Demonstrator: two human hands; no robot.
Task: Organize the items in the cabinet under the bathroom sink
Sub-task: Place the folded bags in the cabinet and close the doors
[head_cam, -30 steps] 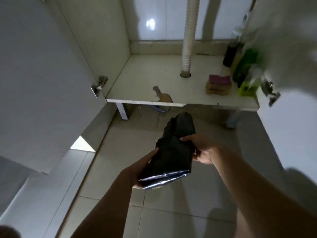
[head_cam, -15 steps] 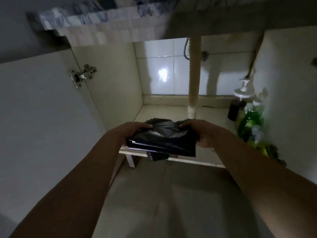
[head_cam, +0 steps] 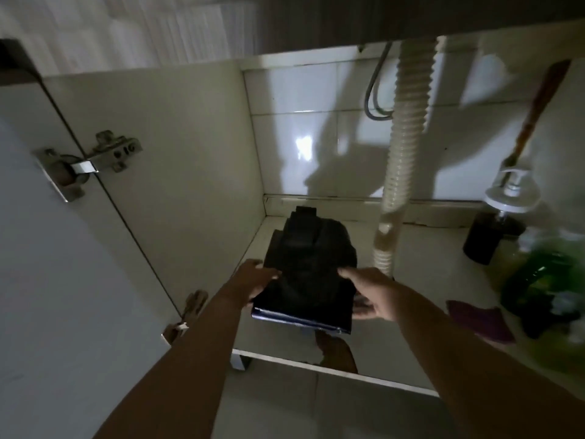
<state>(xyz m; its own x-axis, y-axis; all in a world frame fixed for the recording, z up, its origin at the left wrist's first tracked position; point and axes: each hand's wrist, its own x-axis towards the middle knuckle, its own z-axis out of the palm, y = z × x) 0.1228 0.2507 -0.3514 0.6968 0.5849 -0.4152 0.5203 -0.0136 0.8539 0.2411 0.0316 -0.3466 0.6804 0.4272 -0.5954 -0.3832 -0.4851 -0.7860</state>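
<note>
At the centre of the frame the left hand [head_cam: 258, 278] and right hand [head_cam: 372, 296] each grip a near corner of a folded black plastic bundle [head_cam: 311, 267], thumbs on top. The bundle stretches over the left part of the pale cabinet floor [head_cam: 427, 274], its far end close to the back left corner. Just right of it hangs a white ribbed drain hose [head_cam: 403, 147]; at the right edge are a dark pump bottle [head_cam: 492, 231], a blurred green bottle [head_cam: 544, 280] and a purple sponge [head_cam: 481, 318].
</note>
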